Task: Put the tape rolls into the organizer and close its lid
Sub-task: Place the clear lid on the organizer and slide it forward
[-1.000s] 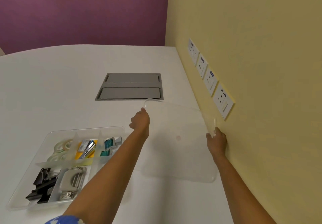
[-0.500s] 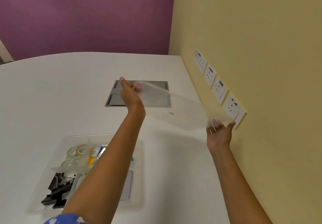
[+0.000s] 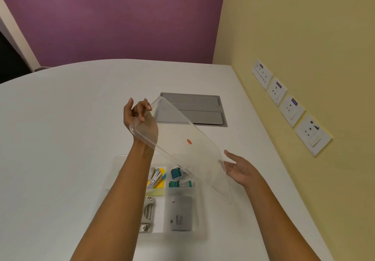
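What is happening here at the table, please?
A person is holding a clear plastic lid in the air, tilted, above an open organizer on the white table. The left hand grips the lid's far edge; the right hand is open, palm up, supporting its near edge. The organizer's compartments hold office supplies, including a stapler and a grey box. The left arm hides part of the tray, so the tape rolls cannot be seen. The lid is not yet on.

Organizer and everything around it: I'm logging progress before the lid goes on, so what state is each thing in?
Organizer: open, on the table.
Lid: off, held tilted in the air above the organizer.
Left hand: gripping the lid's far corner.
Right hand: open palm supporting the lid's near edge.
Table hatch: shut.
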